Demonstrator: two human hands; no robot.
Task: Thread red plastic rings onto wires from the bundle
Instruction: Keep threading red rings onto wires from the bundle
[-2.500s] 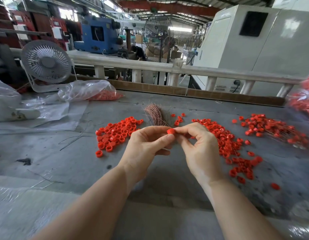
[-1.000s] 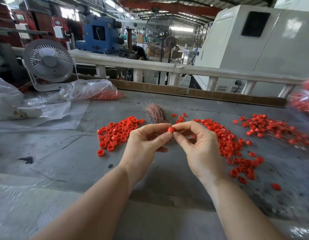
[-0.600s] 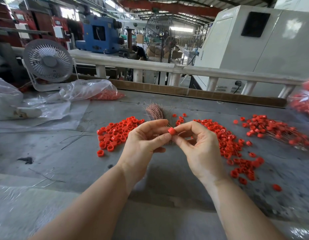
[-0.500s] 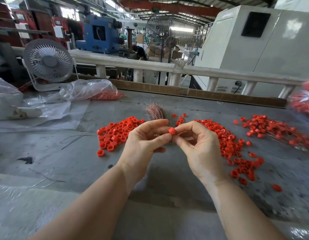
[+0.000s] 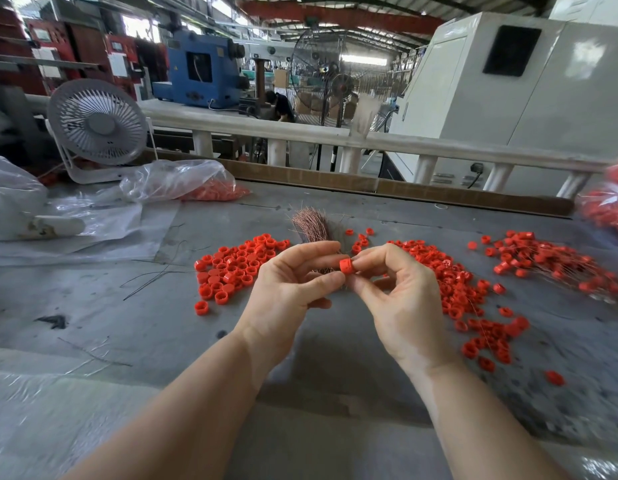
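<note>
Two hands are meeting at frame centre: the left hand (image 5: 289, 289) and right hand (image 5: 402, 299) are both pinching one red ring (image 5: 346, 265) between thumb and forefinger tips, other fingers loosely curled. The wire bundle (image 5: 311, 227) is lying just beyond. No writing is legible.

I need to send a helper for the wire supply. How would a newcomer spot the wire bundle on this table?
Start at the grey table and find the two hands meeting at its middle. Just beyond their fingertips lies the wire bundle, a brush-like tuft of thin coppery strands. Everything around it is red rings; it alone is brownish and hairy.
</note>
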